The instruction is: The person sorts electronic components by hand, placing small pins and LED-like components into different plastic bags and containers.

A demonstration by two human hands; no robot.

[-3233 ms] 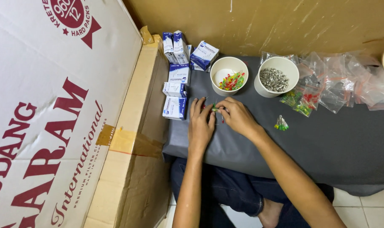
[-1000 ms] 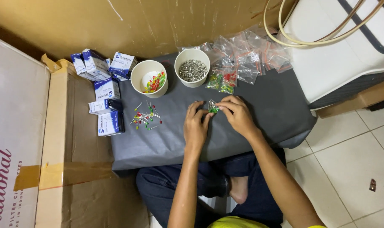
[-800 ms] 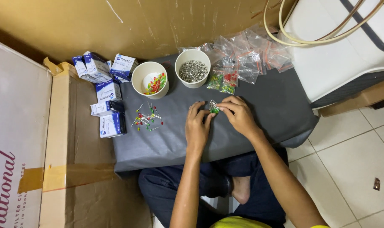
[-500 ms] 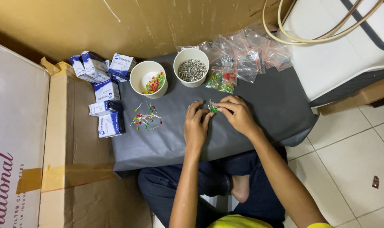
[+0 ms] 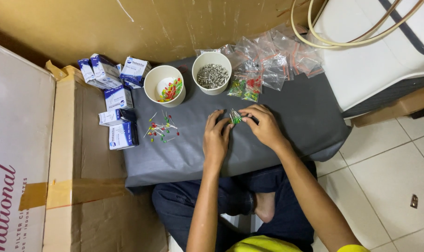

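Observation:
Both hands meet over a dark grey mat [image 5: 296, 116]. My left hand [image 5: 216, 137] and my right hand [image 5: 263, 123] pinch a small clear plastic bag of green LEDs [image 5: 235, 116] between their fingertips. To the left on the mat lies a loose scatter of red, green and yellow LEDs [image 5: 161, 128]. Behind it stands a white cup [image 5: 164, 85] with coloured LEDs inside. Next to that cup is a second white cup [image 5: 213, 73] filled with small metal parts.
Several small clear bags [image 5: 272, 58], some with coloured LEDs, lie at the mat's back right. Blue and white small boxes [image 5: 116, 98] sit along the left edge, beside a large cardboard box [image 5: 20, 154]. A white appliance with a beige hose [image 5: 375, 42] stands at right, over tiled floor.
Over three seconds the view has shifted, with the large cardboard box sliding out to the left. In the last second the hands stay together on the small bag with only slight finger movement.

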